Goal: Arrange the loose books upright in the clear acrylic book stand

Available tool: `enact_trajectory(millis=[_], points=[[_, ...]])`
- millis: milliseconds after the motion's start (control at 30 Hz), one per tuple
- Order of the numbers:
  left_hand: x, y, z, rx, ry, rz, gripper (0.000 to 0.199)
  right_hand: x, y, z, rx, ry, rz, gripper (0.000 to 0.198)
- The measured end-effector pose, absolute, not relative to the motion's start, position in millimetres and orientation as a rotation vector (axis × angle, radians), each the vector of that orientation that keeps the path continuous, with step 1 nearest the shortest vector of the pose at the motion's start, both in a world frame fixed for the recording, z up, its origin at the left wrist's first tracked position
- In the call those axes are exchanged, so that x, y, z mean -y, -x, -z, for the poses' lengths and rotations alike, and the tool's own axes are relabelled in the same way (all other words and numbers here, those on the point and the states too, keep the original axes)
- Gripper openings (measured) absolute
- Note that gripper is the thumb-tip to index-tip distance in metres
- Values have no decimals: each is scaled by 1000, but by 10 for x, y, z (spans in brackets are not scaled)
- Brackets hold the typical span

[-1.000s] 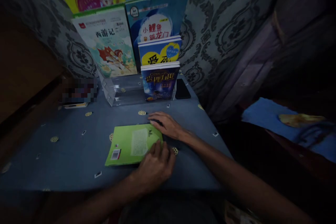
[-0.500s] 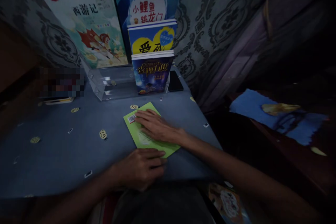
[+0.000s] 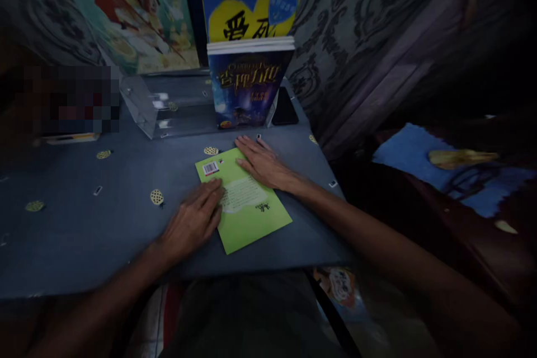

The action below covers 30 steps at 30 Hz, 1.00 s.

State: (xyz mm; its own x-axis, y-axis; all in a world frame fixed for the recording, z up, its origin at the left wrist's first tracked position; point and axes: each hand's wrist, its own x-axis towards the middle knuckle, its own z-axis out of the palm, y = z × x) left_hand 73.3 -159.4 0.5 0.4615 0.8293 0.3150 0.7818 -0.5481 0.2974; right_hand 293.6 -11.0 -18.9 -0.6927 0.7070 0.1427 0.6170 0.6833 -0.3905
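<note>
The green book [image 3: 247, 196] lay flat on the patterned surface [image 3: 126, 235]. The person's left hand [image 3: 195, 215] rested along its left edge, fingers together and loosely bent; the right hand [image 3: 264, 166] lay palm-down over its right edge, fingers extended. Beyond, a dark-blue book [image 3: 247, 89] stood near a black phone [image 3: 286, 107].

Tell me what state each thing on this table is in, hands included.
Green book: closed, flat, barcode side up.
Left hand: resting at the book's left edge.
Right hand: open, laid across its right edge.
Dark blue book: closed, upright.
Blue-and-yellow book: upright behind it, partly covered.
Clear stand: upright, holding books.
Black phone: lying flat, unlit.
</note>
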Motion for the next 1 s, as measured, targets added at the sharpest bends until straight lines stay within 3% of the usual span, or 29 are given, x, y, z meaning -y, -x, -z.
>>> enact_trajectory(millis=[400,700,1000], points=[[1126,-735,-32,-1571,-2593,-316,56,224,-3018,171,2525,1179,-446,60],[1689,-1463,-50,-930,-2847,-177,62,223,-3005,197,2504,1169,-436,58],[1745,-1492,-67,-853,-2855,-262,58,341,-3070,115,2525,1155,-376,57]])
